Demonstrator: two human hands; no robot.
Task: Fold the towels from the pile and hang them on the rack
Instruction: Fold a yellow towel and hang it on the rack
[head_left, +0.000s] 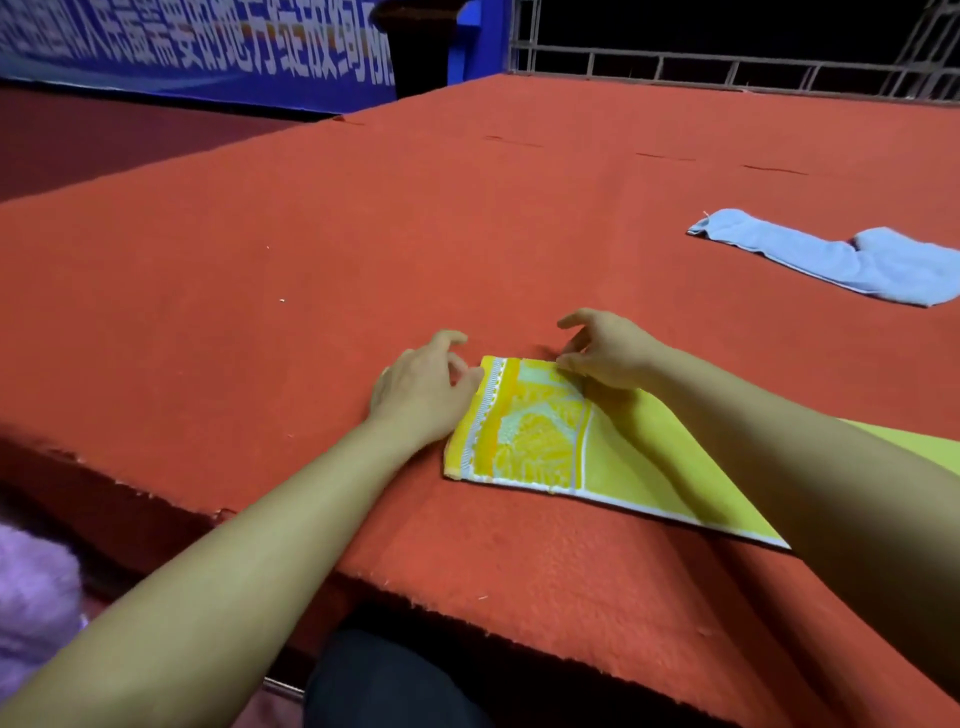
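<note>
Towel in work: a yellow towel (561, 441) is laid flat on the red table (363, 234), near its front edge, directly before the person.
Long axis: the towel is seen to run from its patterned end at centre out to the right, where it passes under the right forearm and leaves the view.
Patterned end: this short edge lies between the 2 hands; its far corners are the parts being handled.
Left hand (421, 395): curled fingers are set against the far-left corner of the patterned end; a pinch is judged likely, but the fingertips are hidden, so a firm hold cannot be confirmed.
Right hand (608, 353): the far edge is pinched narrowly between thumb and fingers, with the index finger lifted clear.
Deciding relation: both grips sit on the same short end, so the free length lies wholly to the right; the next fold is judged to be carried along that axis.
Nearer hand: the right hand is nearer the free length.
Second towel: a blue towel (841, 260) lies crumpled far right, well apart.
Rack: not seen.
Progress: judged early; folding under way, nothing hung.
</note>
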